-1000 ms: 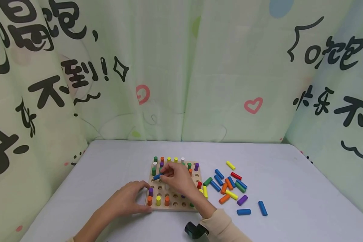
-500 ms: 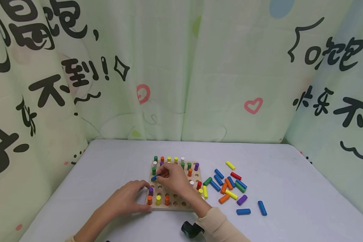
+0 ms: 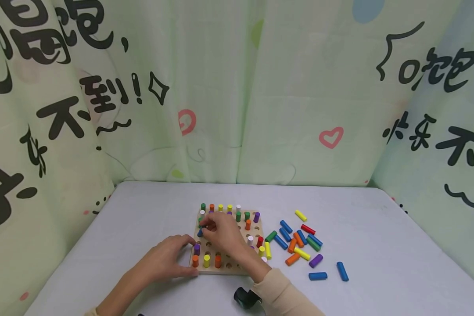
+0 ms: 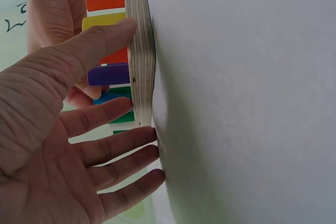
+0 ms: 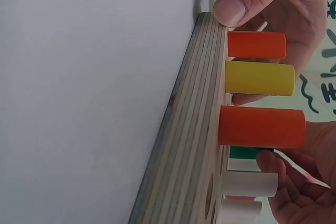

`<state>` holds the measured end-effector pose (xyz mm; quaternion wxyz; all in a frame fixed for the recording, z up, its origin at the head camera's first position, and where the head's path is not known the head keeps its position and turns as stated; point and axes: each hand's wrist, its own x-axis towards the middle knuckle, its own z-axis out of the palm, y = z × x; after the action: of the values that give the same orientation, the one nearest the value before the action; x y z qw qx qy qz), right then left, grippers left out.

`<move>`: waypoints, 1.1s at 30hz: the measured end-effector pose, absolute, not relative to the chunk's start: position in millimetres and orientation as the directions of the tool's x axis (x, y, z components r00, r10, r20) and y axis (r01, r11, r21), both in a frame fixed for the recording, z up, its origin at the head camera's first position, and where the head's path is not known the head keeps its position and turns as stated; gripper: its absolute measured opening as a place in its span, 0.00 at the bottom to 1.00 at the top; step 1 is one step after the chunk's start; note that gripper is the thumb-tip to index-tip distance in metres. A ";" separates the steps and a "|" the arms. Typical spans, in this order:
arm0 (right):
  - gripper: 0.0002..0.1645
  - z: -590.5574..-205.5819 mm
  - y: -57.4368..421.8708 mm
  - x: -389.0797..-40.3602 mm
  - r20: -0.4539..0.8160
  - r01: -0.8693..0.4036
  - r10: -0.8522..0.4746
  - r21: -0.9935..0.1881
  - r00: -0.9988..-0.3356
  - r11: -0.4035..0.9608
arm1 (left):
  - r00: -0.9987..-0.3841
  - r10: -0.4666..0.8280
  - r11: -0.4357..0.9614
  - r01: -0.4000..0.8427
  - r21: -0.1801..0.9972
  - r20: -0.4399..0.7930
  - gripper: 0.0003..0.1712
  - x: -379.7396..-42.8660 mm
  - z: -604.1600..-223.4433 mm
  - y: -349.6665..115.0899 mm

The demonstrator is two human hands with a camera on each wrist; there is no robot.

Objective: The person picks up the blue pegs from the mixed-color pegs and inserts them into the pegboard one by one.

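I'm looking into a curtained booth; whether it stands in a home or a lab, I can't tell. Pale green curtain (image 3: 213, 109) hangs at twelve o'clock, large black lettering (image 3: 58, 108) showing at ten and two, behind a white table (image 3: 154, 210) at six.

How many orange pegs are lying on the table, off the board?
3. The farthest orange peg is beside a blue peg, the middle orange peg is nearer and left, the nearest orange peg is by a yellow peg. The right arm may hide others.
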<state>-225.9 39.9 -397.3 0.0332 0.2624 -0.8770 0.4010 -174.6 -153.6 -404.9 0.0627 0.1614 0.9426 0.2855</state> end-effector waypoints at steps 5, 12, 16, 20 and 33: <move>0.08 -397.0 38.2 -225.9 0.267 -0.483 -0.429 -0.685 -0.863 0.546 | -0.940 0.341 0.783 0.266 0.563 -0.030 0.36 -174.3 -404.8 -153.3; 0.08 -396.4 37.9 -223.9 0.269 -0.476 -0.420 -0.697 -0.867 0.536 | -0.942 0.332 0.782 0.254 0.569 -0.036 0.35 -174.2 -406.1 -152.8; 0.08 -397.2 40.4 -222.2 0.277 -0.482 -0.420 -0.695 -0.864 0.533 | -0.944 0.328 0.783 0.250 0.569 -0.037 0.35 -174.0 -406.3 -152.5; 0.08 -396.9 44.0 -218.1 0.282 -0.478 -0.410 -0.703 -0.867 0.526 | -0.946 0.320 0.788 0.241 0.566 -0.043 0.35 -174.0 -406.1 -151.6; 0.08 -393.2 56.1 -204.2 0.336 -0.507 -0.398 -0.710 -0.854 0.488 | -0.946 0.321 0.797 0.247 0.552 -0.041 0.36 -175.5 -405.3 -152.1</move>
<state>-204.2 56.1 -393.2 0.0631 0.2631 -0.8602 0.4322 -175.5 -152.1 -405.3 0.0664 0.1502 0.9454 0.2814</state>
